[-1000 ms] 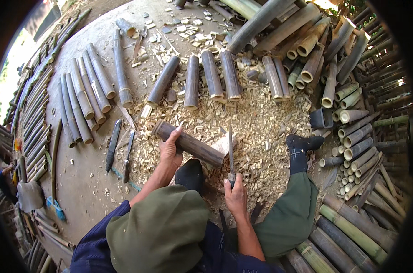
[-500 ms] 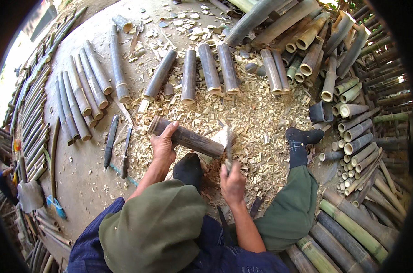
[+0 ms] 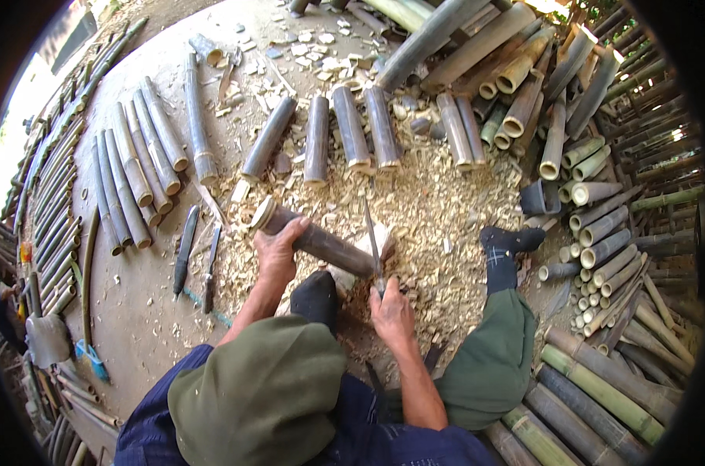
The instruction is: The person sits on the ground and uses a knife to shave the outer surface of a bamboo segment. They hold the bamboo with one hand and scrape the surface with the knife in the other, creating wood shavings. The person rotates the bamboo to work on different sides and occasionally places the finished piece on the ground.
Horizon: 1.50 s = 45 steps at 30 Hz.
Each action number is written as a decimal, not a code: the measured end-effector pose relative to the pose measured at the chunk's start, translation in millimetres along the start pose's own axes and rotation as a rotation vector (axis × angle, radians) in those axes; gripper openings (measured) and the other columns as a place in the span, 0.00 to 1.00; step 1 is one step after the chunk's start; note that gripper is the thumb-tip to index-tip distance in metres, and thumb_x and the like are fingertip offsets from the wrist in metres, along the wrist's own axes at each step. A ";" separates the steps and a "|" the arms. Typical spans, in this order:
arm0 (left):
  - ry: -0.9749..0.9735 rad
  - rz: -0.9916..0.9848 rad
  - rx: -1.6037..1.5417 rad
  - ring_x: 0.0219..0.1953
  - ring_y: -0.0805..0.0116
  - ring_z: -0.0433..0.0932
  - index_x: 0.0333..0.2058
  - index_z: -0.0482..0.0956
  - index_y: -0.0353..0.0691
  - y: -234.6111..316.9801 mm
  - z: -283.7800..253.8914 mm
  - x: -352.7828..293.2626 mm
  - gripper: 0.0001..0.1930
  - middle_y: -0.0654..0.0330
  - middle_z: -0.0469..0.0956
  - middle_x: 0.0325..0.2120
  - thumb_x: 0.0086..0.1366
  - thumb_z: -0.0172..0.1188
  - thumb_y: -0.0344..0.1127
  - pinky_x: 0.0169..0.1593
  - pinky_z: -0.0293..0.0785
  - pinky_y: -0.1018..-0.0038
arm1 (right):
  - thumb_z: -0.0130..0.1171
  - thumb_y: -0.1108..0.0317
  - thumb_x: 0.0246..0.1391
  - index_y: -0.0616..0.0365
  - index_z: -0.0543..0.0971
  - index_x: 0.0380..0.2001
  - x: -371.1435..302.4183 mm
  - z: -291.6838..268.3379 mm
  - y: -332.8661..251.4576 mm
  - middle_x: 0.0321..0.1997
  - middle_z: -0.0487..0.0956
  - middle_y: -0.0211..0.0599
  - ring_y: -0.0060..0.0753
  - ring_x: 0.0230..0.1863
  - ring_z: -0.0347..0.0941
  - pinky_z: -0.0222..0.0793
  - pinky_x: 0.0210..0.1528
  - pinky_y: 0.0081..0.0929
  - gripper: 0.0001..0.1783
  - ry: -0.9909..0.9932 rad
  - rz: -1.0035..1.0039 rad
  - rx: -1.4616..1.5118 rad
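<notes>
While the left hand (image 3: 276, 250) clamps its fingers around the dark bamboo section (image 3: 317, 239), the right hand (image 3: 391, 309), fist closed on the knife (image 3: 373, 237), should cut steadily, blade angled away.

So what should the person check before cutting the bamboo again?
1. Left hand grips the bamboo piece firmly: ok.
2. Right hand holds the knife by its handle: ok.
3. Left hand's fingers sit away from the blade: ok.
4. Far end of the bamboo rests on something steady: cannot tell, shavings hide it.
5. Sock-covered foot is clear of the blade: ok.
6. Spare tools on the ground lie out of the way: ok.
</notes>
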<state>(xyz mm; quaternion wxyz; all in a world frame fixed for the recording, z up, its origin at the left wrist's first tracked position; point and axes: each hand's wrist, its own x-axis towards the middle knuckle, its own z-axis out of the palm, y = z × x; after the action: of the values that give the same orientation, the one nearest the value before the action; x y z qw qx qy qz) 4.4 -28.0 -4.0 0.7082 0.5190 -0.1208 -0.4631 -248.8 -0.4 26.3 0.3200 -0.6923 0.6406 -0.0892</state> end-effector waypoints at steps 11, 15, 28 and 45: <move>-0.089 0.012 0.063 0.38 0.65 0.87 0.43 0.82 0.31 10.5 10.6 9.5 0.17 0.55 0.87 0.38 0.57 0.78 0.26 0.46 0.84 0.67 | 0.56 0.57 0.72 0.64 0.71 0.46 6.7 6.9 30.7 0.34 0.83 0.65 0.71 0.33 0.82 0.75 0.35 0.62 0.17 -0.016 0.029 -0.046; -0.097 -0.037 0.108 0.37 0.65 0.87 0.46 0.82 0.30 10.5 -11.3 -4.2 0.21 0.54 0.87 0.38 0.57 0.79 0.28 0.46 0.86 0.66 | 0.56 0.56 0.73 0.63 0.70 0.43 -26.2 -39.6 -36.2 0.33 0.83 0.62 0.68 0.31 0.82 0.76 0.34 0.60 0.18 0.109 -0.107 0.191; 0.086 -0.067 -0.022 0.34 0.67 0.86 0.43 0.84 0.32 7.1 -4.5 -4.0 0.16 0.57 0.86 0.35 0.59 0.79 0.30 0.39 0.86 0.68 | 0.59 0.57 0.71 0.60 0.71 0.47 -26.4 -37.8 -39.7 0.28 0.82 0.56 0.63 0.29 0.83 0.78 0.31 0.53 0.17 0.227 -0.162 0.208; 0.004 0.022 0.116 0.36 0.65 0.87 0.43 0.83 0.28 0.1 10.5 1.9 0.17 0.55 0.86 0.35 0.58 0.78 0.27 0.41 0.85 0.68 | 0.54 0.56 0.73 0.66 0.70 0.46 -3.6 40.6 53.9 0.29 0.83 0.63 0.65 0.30 0.82 0.77 0.36 0.60 0.20 0.019 0.052 -0.102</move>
<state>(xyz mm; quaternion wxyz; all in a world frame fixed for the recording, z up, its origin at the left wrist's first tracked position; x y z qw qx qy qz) -1.4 -36.1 0.0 0.6822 0.5589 -0.1519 -0.4462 -272.4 17.7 -34.4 0.2804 -0.6898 0.6652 -0.0548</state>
